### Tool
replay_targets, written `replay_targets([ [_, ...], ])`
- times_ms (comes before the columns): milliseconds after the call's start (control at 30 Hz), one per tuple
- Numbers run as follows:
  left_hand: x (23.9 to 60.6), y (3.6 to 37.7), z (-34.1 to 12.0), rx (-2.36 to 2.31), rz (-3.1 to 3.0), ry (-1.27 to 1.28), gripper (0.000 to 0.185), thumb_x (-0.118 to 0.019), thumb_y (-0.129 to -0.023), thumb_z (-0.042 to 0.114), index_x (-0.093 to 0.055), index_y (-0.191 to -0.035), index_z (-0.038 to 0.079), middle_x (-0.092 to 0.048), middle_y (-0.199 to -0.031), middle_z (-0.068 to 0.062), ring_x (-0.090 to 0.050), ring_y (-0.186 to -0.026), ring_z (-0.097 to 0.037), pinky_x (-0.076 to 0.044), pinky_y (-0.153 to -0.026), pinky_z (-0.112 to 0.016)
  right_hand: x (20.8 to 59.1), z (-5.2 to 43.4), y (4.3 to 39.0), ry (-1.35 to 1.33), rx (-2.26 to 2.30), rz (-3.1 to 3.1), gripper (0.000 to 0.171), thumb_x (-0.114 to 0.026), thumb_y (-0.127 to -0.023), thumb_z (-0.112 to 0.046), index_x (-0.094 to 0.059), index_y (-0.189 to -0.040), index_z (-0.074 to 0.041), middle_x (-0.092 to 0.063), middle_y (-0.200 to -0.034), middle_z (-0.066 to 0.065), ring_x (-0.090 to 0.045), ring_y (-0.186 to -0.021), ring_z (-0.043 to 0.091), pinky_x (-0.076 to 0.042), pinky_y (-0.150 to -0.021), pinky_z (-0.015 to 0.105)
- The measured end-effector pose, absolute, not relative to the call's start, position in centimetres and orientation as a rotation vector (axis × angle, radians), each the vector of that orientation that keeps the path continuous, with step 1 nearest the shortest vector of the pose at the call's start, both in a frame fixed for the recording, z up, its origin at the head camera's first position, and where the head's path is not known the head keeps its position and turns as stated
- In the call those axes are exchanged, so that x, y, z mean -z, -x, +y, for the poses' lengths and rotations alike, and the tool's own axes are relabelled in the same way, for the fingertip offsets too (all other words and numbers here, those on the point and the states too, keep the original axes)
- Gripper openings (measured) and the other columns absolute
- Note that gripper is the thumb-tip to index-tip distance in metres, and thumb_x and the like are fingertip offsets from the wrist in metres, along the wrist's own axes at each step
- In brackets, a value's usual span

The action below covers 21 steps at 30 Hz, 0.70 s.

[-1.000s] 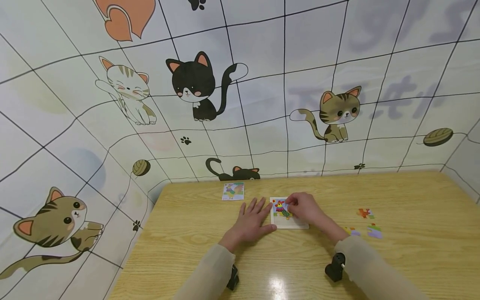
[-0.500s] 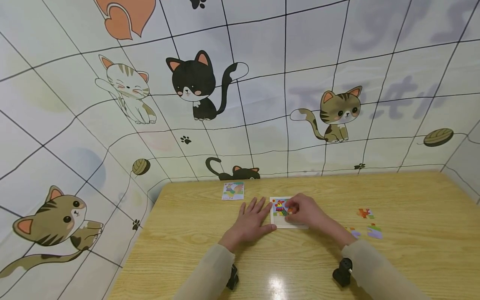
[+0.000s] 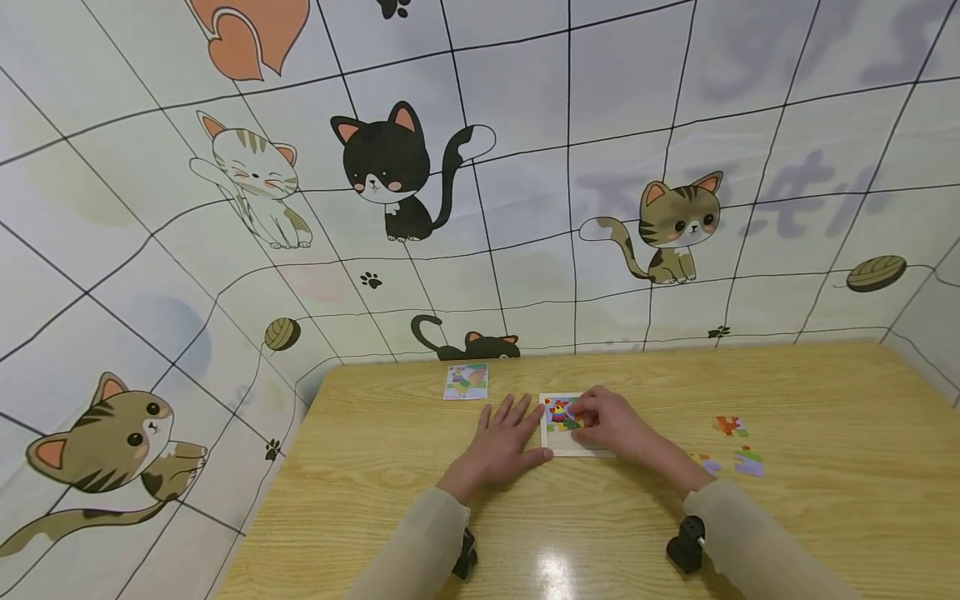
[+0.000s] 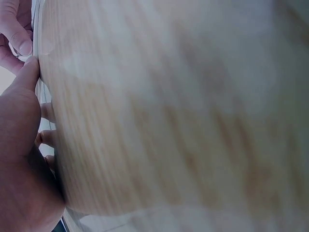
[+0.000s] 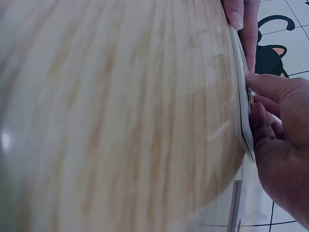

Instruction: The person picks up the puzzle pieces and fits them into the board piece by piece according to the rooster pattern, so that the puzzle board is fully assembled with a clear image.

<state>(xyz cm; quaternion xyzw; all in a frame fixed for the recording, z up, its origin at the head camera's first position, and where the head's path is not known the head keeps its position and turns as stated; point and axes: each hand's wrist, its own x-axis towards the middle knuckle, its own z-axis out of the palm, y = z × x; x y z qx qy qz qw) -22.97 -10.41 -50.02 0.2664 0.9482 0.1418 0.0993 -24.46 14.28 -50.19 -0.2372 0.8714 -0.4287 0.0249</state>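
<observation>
A small square jigsaw puzzle in a pale tray lies on the table, a colourful rooster picture filling its upper part. My left hand is flat on the table with fingers spread, thumb and index touching the tray's left edge. Over the tray's right half, my right hand pinches a puzzle piece between thumb and curled fingers, low against the picture. The fingers mostly hide that piece. From the right wrist view, the thumb is seen touching the tray's top side, and the tray's edge appears side-on.
Loose puzzle pieces lie on the right: an orange one, a purple and green one, and one partly behind the right forearm. A rooster picture card lies at the back left. A cat-patterned wall covering rises behind the table.
My right hand shifted slightly right and down, its thumb spreading lower over the puzzle, then stayed nearly still. Orange seen between its fingers half a second ago is now less visible. The left hand stays put.
</observation>
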Motion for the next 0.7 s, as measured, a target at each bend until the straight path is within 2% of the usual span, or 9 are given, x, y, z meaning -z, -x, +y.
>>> replay_targets([
  [267, 50.4, 23.1, -10.5, -0.460, 2.803, -0.804, 0.074, -0.048, -0.104, 0.058, -0.028, -0.164, 0.021, -0.015, -0.171, -0.006, -0.006, -0.157, -0.032, -0.005, -0.120, -0.063, 50.5, 14.6, 24.7, 0.770, 1.303, 2.695, 0.025, -0.080, -0.087, -0.004, -0.074, -0.110, 0.006, -0.059, -0.108, 0.010, -0.055, -0.081, 0.014, -0.049, -0.068, 0.028],
  [500, 51.3, 23.4, -10.6, -0.463, 2.811, -0.804, 0.076, -0.047, -0.103, 0.061, -0.026, -0.165, 0.023, -0.012, -0.172, -0.003, -0.002, -0.158, -0.029, 0.000, -0.121, -0.061, 50.6, 14.7, 24.7, 0.786, 1.294, 2.699, 0.026, -0.080, -0.087, -0.005, -0.074, -0.111, 0.005, -0.059, -0.109, 0.010, -0.056, -0.082, 0.015, -0.051, -0.071, 0.028],
  [700, 51.0, 23.3, -10.6, -0.447, 2.806, -0.793, 0.075, -0.047, -0.103, 0.060, -0.026, -0.165, 0.022, -0.012, -0.172, -0.005, -0.003, -0.157, -0.031, -0.002, -0.121, -0.061, 50.6, 14.5, 24.5, 0.776, 1.303, 2.706, 0.027, -0.081, -0.087, -0.004, -0.074, -0.111, 0.007, -0.060, -0.107, 0.009, -0.055, -0.081, 0.014, -0.050, -0.068, 0.028],
])
